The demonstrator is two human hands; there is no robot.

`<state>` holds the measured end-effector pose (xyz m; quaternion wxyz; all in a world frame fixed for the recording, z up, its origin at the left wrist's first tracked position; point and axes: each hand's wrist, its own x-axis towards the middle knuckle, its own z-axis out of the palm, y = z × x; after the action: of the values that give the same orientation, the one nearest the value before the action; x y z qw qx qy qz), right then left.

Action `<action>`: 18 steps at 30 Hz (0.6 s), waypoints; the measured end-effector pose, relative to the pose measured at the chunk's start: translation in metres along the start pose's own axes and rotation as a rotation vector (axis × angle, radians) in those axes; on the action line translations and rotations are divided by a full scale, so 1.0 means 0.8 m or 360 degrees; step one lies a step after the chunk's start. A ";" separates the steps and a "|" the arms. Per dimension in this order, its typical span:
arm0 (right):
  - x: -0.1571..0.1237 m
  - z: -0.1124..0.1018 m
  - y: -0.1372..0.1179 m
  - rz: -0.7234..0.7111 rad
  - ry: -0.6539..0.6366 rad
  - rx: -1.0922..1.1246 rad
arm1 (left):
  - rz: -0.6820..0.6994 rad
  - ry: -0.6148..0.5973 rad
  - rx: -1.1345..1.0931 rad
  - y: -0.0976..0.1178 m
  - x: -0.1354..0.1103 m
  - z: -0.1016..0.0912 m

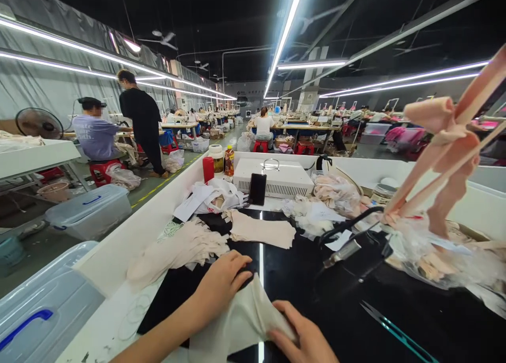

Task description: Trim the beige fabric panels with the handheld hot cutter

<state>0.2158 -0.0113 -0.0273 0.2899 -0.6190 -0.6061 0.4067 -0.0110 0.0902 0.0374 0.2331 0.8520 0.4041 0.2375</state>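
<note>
A pale cream fabric piece lies creased over the near part of the glossy black work surface. My left hand is at its upper left edge, fingers curled and closed on the cloth. On the other side, my right hand grips the right edge between thumb and fingers. Beyond my hands a stack of pale pink cut pieces lies flat. To the left spreads a larger fanned pile of similar pieces.
Turquoise tweezers lie at the right, below a black-cabled tool. Pink fabric strips hang at the upper right. A white metal box stands behind a phone. Co-workers sit and stand beyond the white table wall.
</note>
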 end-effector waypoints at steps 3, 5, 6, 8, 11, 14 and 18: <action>-0.020 -0.008 0.023 -0.0056 0.0249 -0.0155 | 0.0308 -0.0020 0.0265 0.009 -0.017 0.024; -0.032 -0.009 0.032 -0.0165 0.0311 -0.0161 | 0.0473 -0.0096 0.0383 0.017 -0.033 0.039; -0.038 -0.010 0.033 -0.0215 0.0296 -0.0161 | 0.0530 -0.0137 0.0433 0.020 -0.039 0.045; -0.049 -0.015 0.033 -0.0269 0.0190 -0.0171 | 0.0614 -0.0204 0.0500 0.024 -0.048 0.054; -0.064 -0.036 0.037 -0.0190 0.0215 -0.0176 | 0.0697 -0.0250 0.0484 0.025 -0.052 0.059; -0.077 -0.075 0.054 0.0019 0.0379 -0.0157 | 0.0759 -0.0301 0.0375 0.022 -0.050 0.060; -0.089 -0.127 0.073 0.0246 0.0473 -0.0142 | 0.0835 -0.0382 0.0234 0.026 -0.045 0.060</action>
<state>0.3377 -0.0734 -0.0155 0.3165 -0.7293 -0.5246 0.3045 0.0092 0.0399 0.0045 0.1477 0.9639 0.1558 0.1574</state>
